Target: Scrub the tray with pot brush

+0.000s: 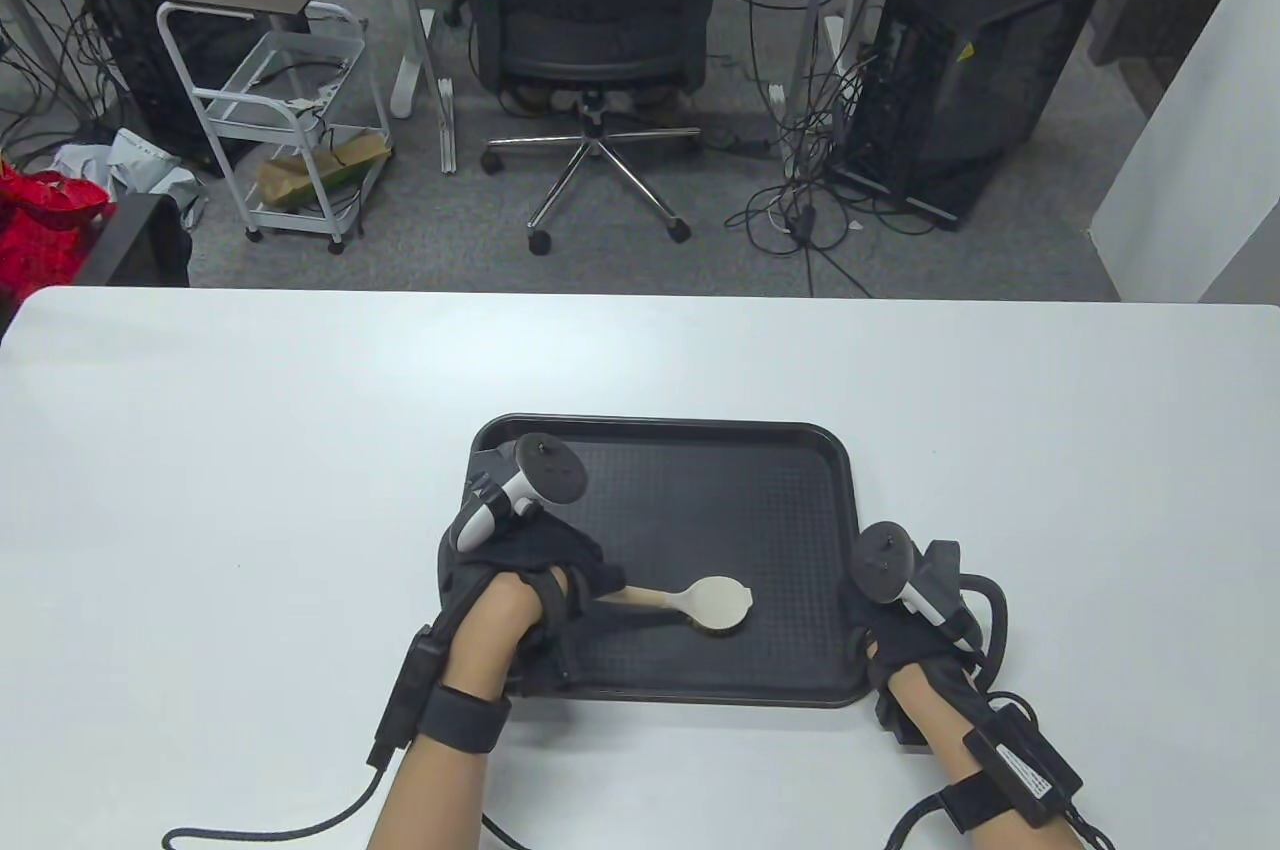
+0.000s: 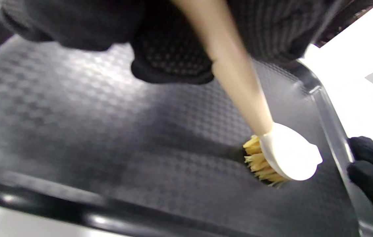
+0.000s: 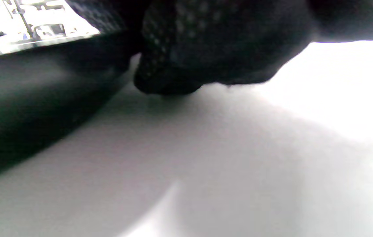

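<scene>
A black textured tray [image 1: 700, 490] lies on the white table near the front edge. My left hand [image 1: 545, 570] grips the pale handle of the pot brush [image 1: 712, 602], whose round white head rests bristles-down on the tray floor right of centre. In the left wrist view the handle [image 2: 236, 79] runs down from my fingers to the head [image 2: 288, 154], with yellow bristles [image 2: 260, 163] touching the tray [image 2: 107, 131]. My right hand [image 1: 900, 635] holds the tray's right front rim; its fingers [image 2: 369, 164] show at that rim. In the right wrist view the glove [image 3: 206, 56] sits against the tray's edge [image 3: 35, 98].
The white table [image 1: 250, 450] stretches wide to the left, right and behind the tray. Beyond its far edge stand an office chair [image 1: 590, 20], a white cart [image 1: 290, 120] and computer towers on the floor.
</scene>
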### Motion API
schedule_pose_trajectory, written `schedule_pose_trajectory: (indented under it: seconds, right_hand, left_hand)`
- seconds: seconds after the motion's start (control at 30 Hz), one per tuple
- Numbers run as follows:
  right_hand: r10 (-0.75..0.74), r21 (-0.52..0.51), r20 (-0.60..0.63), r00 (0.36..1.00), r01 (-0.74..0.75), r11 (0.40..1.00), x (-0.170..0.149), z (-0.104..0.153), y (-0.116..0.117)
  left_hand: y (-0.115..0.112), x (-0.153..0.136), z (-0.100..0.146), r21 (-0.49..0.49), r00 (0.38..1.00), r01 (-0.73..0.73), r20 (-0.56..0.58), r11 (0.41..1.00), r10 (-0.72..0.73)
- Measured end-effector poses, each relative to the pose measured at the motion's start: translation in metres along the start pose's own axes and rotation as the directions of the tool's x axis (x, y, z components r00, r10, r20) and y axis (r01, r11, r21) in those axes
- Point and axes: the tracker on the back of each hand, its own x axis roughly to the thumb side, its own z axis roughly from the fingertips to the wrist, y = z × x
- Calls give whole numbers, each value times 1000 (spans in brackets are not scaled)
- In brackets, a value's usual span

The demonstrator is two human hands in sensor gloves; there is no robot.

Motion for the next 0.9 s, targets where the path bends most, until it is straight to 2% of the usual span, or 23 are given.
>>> schedule_pose_trajectory:
  seconds: [0.23,0.47,0.9]
  right_hand:
    - [4,-2,-1,1000,-4,1000,0,0,0]
    - [6,-3,-1,1000,-6,1000,0,0,0]
    - [4,-3,-2,1000,-4,1000,1,1,0]
  left_hand:
    - [18,-34,11,3,999,-16,-43,1000,17]
    - [36,-71,27,65,990,-62,-121,996,70]
    - [54,-129,46,138,959,-162,-212,977,189]
